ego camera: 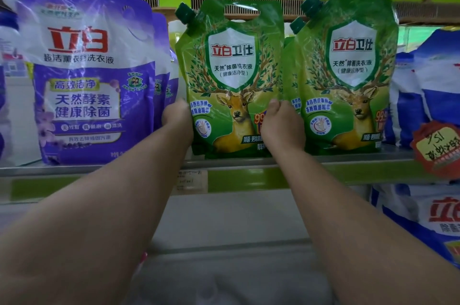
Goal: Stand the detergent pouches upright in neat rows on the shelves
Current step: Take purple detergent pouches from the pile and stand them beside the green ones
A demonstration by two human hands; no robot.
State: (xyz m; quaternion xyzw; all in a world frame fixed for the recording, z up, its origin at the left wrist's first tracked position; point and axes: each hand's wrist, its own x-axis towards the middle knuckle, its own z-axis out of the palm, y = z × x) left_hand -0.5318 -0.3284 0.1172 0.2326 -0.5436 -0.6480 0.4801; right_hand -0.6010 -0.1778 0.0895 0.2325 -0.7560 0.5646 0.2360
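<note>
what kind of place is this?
Likely a shop's laundry aisle: retail shelving stocked with rows of green pouches and purple pouches, plus a handwritten price tag on the shelf edge.

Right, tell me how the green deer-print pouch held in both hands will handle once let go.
The green deer-print spouted pouch probably sags: its glossy film is wrinkled. It looks full, so likely heavy. Both hands, left hand and right hand, steady it, suggesting it may tip on the metal shelf.
</note>
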